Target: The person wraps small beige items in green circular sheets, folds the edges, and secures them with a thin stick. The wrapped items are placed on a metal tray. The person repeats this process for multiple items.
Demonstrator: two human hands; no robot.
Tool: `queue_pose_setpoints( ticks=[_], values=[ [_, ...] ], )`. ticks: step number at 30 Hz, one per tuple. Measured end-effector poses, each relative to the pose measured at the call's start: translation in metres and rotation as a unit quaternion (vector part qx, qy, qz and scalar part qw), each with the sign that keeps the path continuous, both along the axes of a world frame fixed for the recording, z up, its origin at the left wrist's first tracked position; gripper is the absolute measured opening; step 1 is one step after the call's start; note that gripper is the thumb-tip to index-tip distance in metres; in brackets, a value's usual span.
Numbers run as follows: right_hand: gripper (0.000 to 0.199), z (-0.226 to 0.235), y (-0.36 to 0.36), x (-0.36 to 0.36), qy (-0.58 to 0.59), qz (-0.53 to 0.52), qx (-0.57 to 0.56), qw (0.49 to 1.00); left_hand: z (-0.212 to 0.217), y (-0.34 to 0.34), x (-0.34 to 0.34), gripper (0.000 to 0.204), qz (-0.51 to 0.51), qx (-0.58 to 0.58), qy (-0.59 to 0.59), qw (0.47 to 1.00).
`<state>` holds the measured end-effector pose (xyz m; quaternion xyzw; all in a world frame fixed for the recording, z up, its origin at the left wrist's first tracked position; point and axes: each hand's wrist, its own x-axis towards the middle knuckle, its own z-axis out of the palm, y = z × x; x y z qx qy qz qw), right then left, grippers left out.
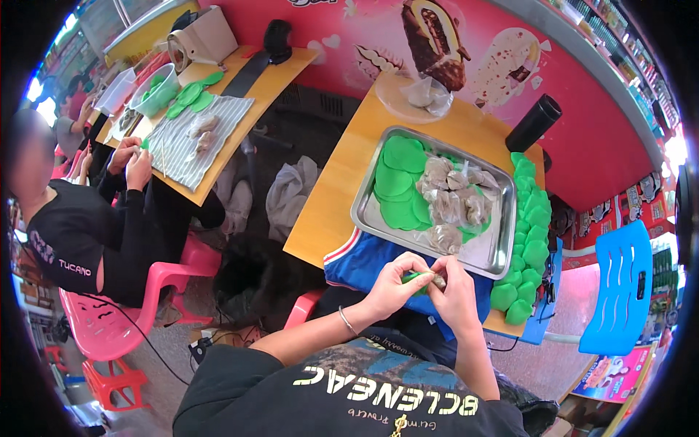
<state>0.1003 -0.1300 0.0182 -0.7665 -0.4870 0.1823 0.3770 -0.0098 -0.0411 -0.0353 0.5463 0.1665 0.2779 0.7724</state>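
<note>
A: Start at the left of the frame. What's there?

B: A person in black [80,233] sits on a pink chair [109,320] at a second counter [269,80] in the upper left, both hands together at its edge. On it lie a striped cloth [182,146] with green discs [191,96] and a bowl [156,91].

A: And the middle?

B: Low in the centre, the wearer's two hands meet. The left hand [389,288] has its fingers curled shut around a green disc [416,278], pinching it from the left. The right hand [455,295] presses in from the right, fingers closed on the same disc, with a bit of brownish filling [438,281] showing between them. The disc sits just below the near edge of the tray, over a blue cloth [364,266].

A: The tray?

B: A metal tray [480,251] on the counter [328,211], centre frame. Flat green discs overlap along its left side; wrapped brownish lumps [451,200] lie in its middle.

A: Further right?

B: A column of folded green pieces [528,240] runs down the counter just right of the tray. A black cylinder [534,122] stands at the upper right, and a blue chair [619,284] is at the far right.
</note>
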Motion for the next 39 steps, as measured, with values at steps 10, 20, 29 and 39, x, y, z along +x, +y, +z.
queue_pose_setpoints(
  ticks=[10,20,29,39],
  values=[
    [0.021,-0.001,-0.001,0.002,0.103,0.006,-0.01,0.995,0.001,-0.001,-0.003,0.007,-0.019,-0.203,-0.021,0.979],
    [0.016,-0.009,-0.004,0.004,-0.021,0.011,-0.001,1.0,-0.003,-0.001,0.002,0.005,0.012,0.002,0.011,1.0],
    [0.025,0.006,-0.008,0.009,0.152,0.058,0.019,0.987,0.004,0.004,-0.001,0.007,0.003,-0.239,-0.047,0.97],
    [0.022,-0.015,-0.011,0.01,0.148,-0.065,0.09,0.983,0.016,-0.005,0.0,0.029,-0.038,-0.121,-0.046,0.991]
  ],
)
